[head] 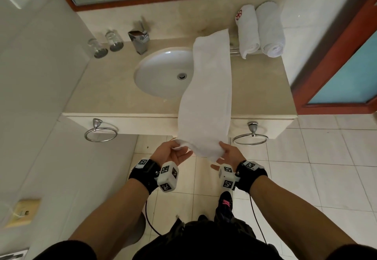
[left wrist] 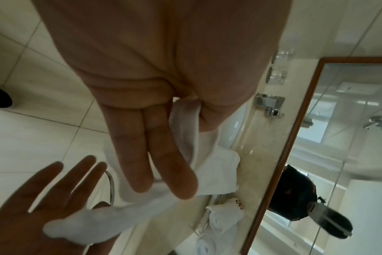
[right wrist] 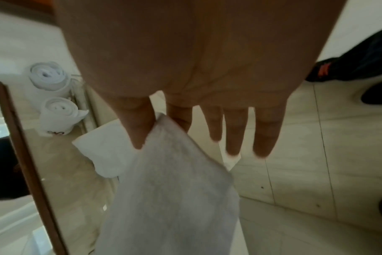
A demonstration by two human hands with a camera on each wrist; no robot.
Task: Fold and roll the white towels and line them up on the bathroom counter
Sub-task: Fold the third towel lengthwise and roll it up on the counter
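From the head view, the folded towel [head: 206, 94] stretched from the surface [head: 106, 94] out to both hands, left hand [head: 173, 153] and right hand [head: 228, 153] each pinching a near corner. The left wrist view showed thumb and forefinger nipping cloth, other fingers [left wrist: 155, 155] straight. The right wrist view showed the same pinch. Soft, light, floppy: corners looked the best hold

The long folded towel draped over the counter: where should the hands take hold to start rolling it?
At the two near corners of the folded towel, from the floor side. Its near end overhangs the counter edge, and the left hand and right hand pinch it there; the far end lies flat near the rolled towels.
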